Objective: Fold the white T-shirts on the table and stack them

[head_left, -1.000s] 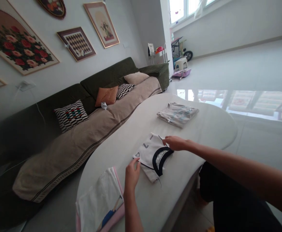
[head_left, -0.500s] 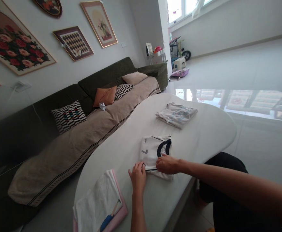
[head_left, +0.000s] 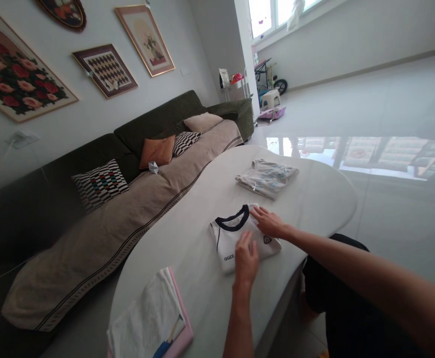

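Shirt (head_left: 226,243), white and with a dark collar (head_left: 234,228), lay folded on the white table (head_left: 187,223), and its neck opening was turned away from the person. Over the front of this shirt was the left hand (head_left: 246,253), a little blurred, between the printed letters (head_left: 228,258) and the small dark badge (head_left: 267,239). Its fingers were bent loosely and not clenched, but I cannot tell if they pinched any cloth. On the right of the shirt, the right hand (head_left: 269,221) was released, with the fingers stretched out along the shoulder beside the collar. Beyond the shirt and to its right lay a greyish folded garment (head_left: 267,179), apart from it. To the left of the shirt, nearer to the person, was a white and pink folded garment (head_left: 153,315), also apart. Farther behind the shirt stood a dark green sofa (head_left: 165,117), which carried a beige cover (head_left: 90,258), an orange cushion (head_left: 156,151) and patterned cushions (head_left: 100,184).
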Demonstrator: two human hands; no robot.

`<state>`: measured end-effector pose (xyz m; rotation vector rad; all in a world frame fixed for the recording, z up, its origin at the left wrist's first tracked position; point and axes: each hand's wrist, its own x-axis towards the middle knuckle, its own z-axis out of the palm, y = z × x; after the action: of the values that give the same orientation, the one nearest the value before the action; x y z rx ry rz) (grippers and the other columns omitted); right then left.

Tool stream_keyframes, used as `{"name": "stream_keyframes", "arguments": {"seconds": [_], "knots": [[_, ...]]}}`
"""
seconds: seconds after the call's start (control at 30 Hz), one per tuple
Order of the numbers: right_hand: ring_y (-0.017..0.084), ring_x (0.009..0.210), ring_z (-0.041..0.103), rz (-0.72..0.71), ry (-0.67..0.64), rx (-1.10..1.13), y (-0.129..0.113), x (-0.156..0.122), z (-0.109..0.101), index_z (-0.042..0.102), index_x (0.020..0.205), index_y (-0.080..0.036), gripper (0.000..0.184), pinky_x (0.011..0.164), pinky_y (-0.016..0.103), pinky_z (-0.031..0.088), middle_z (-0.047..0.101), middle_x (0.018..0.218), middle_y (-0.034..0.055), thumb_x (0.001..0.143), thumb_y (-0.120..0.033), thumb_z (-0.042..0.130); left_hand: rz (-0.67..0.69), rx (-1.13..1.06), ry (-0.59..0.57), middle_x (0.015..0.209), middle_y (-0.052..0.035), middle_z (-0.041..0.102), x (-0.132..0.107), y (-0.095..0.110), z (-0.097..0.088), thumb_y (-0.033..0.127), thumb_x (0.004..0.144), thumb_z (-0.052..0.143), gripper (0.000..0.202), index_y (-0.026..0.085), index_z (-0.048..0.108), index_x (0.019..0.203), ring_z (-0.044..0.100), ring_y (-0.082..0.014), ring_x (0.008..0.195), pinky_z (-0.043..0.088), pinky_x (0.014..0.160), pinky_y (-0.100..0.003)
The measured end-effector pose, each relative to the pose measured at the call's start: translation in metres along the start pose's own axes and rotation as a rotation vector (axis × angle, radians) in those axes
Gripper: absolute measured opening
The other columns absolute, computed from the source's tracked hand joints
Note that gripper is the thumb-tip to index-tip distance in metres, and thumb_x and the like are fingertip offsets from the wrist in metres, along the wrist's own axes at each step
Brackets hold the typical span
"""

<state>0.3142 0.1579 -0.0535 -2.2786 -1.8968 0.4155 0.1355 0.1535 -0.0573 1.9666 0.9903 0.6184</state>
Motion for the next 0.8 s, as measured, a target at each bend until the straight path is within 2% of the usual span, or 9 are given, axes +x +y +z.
{"name": "stream_keyframes", "arguments": {"seconds": [0.1,0.17,0.23,0.37,0.5,0.7,0.8], "knots": [[0.025,0.11,0.061,0.2,-0.01,0.086,0.006,-0.004,0.003,0.056,0.126,-0.018,0.035,0.09,0.047,0.053,0.057,0.13,0.0098,0.094,-0.032,0.06,-0.244,0.0,0.222,0.142,-0.0104,0.048,0.009,-0.027,-0.043,0.032,0.094,0.056,0.033,0.022,0.057,0.125,0.048,-0.0286,0.126,0.04,0.105,-0.054],[0.023,0.103,0.063,0.299,-0.052,0.143,0.009,-0.005,0.005,0.058,0.121,-0.017,0.032,0.086,0.044,0.055,0.061,0.123,0.009,0.094,-0.032,0.061,-0.391,-0.004,0.278,0.137,-0.0103,0.052,0.011,-0.044,-0.063,0.031,0.091,0.061,0.036,0.02,0.056,0.125,0.053,-0.0287,0.12,0.045,0.1,-0.053],[0.022,0.099,0.065,0.364,-0.103,0.203,0.009,-0.006,0.006,0.059,0.119,-0.016,0.03,0.082,0.041,0.056,0.063,0.118,0.0083,0.093,-0.032,0.062,-0.502,-0.031,0.284,0.13,-0.0095,0.056,0.011,-0.056,-0.071,0.03,0.09,0.063,0.035,0.018,0.057,0.122,0.056,-0.0275,0.115,0.048,0.096,-0.051],[0.019,0.09,0.067,0.437,-0.203,0.32,0.005,-0.001,0.004,0.061,0.114,-0.016,0.026,0.075,0.036,0.058,0.066,0.11,0.0063,0.093,-0.032,0.062,-0.616,-0.202,0.226,0.12,-0.0082,0.062,0.015,-0.063,-0.066,0.03,0.091,0.062,0.029,0.017,0.06,0.116,0.062,-0.0232,0.103,0.054,0.087,-0.045],[0.018,0.085,0.067,0.41,-0.27,0.427,0.008,0.007,-0.009,0.063,0.11,-0.015,0.023,0.071,0.034,0.058,0.067,0.105,0.0049,0.094,-0.031,0.062,-0.612,-0.486,0.116,0.11,-0.0071,0.065,0.017,-0.055,-0.06,0.033,0.093,0.059,0.027,0.015,0.06,0.114,0.065,-0.0195,0.091,0.057,0.079,-0.039],[0.018,0.086,0.067,0.275,-0.278,0.49,0.028,0.032,-0.059,0.061,0.113,-0.016,0.024,0.073,0.035,0.058,0.067,0.107,0.0055,0.095,-0.031,0.06,-0.461,-0.789,0.054,0.119,-0.0089,0.062,0.028,-0.024,-0.044,0.035,0.094,0.057,0.035,0.017,0.056,0.123,0.064,-0.0217,0.097,0.056,0.082,-0.042],[0.019,0.09,0.067,0.223,-0.203,0.455,0.045,0.048,-0.091,0.062,0.112,-0.017,0.023,0.076,0.036,0.058,0.066,0.111,0.0057,0.094,-0.031,0.06,-0.379,-0.86,0.042,0.123,-0.0094,0.061,0.045,-0.003,-0.031,0.034,0.094,0.057,0.037,0.019,0.053,0.127,0.064,-0.0224,0.099,0.056,0.083,-0.043]]}}
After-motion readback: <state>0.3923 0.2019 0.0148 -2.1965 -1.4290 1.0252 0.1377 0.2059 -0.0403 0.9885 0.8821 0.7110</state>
